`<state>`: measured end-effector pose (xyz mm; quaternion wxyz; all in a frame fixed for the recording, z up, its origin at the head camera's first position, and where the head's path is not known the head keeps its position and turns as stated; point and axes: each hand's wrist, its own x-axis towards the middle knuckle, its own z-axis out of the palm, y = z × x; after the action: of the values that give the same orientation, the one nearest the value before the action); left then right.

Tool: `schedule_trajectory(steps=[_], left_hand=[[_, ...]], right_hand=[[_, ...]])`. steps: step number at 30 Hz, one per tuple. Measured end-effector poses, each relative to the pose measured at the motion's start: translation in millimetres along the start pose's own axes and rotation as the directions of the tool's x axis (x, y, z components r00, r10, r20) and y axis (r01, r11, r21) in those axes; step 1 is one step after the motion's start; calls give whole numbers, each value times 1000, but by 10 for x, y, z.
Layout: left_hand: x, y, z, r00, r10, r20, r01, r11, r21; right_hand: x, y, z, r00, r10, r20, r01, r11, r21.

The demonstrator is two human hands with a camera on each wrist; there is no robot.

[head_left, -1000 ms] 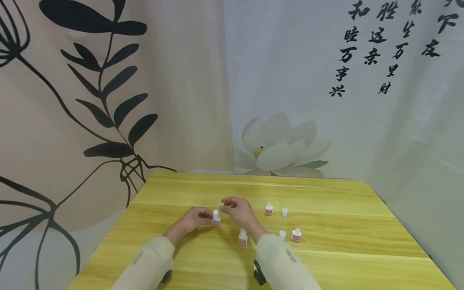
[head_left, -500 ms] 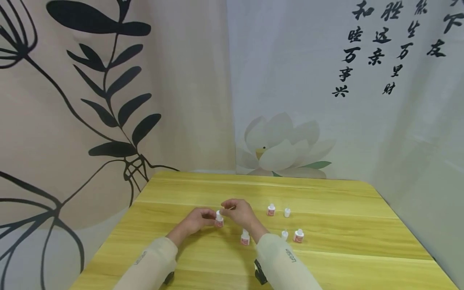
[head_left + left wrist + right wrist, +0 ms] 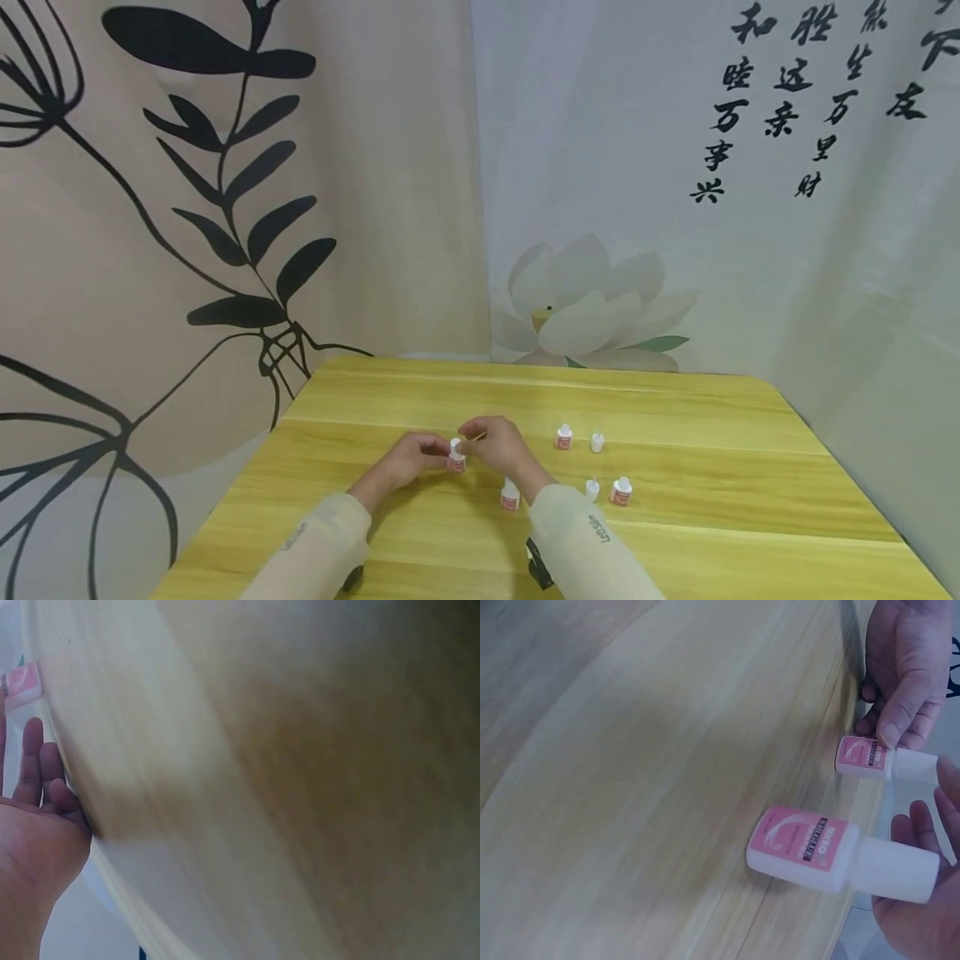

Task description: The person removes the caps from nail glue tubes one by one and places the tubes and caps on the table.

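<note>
My left hand [image 3: 411, 457] grips a small white glue bottle [image 3: 456, 465] with a pink label, standing upright at the table's middle. In the right wrist view its thumb presses against the bottle's side near the shoulder. The thumb and fingers of my right hand [image 3: 498, 443] pinch the white cap [image 3: 454, 447] at the top from the other side. Closer to me, a second capped glue bottle [image 3: 802, 844] stands just below my right wrist. The left wrist view catches only part of the held bottle's label [image 3: 24, 681] past the fingers.
Farther back to the right are an uncapped glue bottle [image 3: 563, 438] and a loose white cap [image 3: 597, 442]. Nearer, beside my right forearm, stand another cap [image 3: 592, 490] and another uncapped bottle [image 3: 621, 492]. All are on the yellow wooden table [image 3: 697, 467], with a printed curtain behind.
My right hand has come from just beside the bottle onto its cap. The left hand keeps its hold on the bottle. The head view has shifted slightly.
</note>
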<state>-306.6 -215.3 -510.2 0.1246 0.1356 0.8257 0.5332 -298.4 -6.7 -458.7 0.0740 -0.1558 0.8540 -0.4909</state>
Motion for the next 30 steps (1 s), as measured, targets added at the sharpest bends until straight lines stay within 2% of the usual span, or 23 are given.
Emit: schedule_trajectory(steps=[13,21,26,30], left_hand=[[-17,48,22,1000,24,-17,-24,1000,-3],[-20,37,20,1000,16,-3,-17,1000,-25],[-19,25,18,1000,14,3,-14,1000,-24],[-26,31,19,1000,20,8,-20,1000,-21]], right_hand=[[38,-6,10,1000,-21,8,22,999,-50],[32,-15,16,999,-35,3,35,996,-84],[44,-3,17,1000,-18,18,19,995,-95],[56,13,15,999,-33,31,36,994,-108]])
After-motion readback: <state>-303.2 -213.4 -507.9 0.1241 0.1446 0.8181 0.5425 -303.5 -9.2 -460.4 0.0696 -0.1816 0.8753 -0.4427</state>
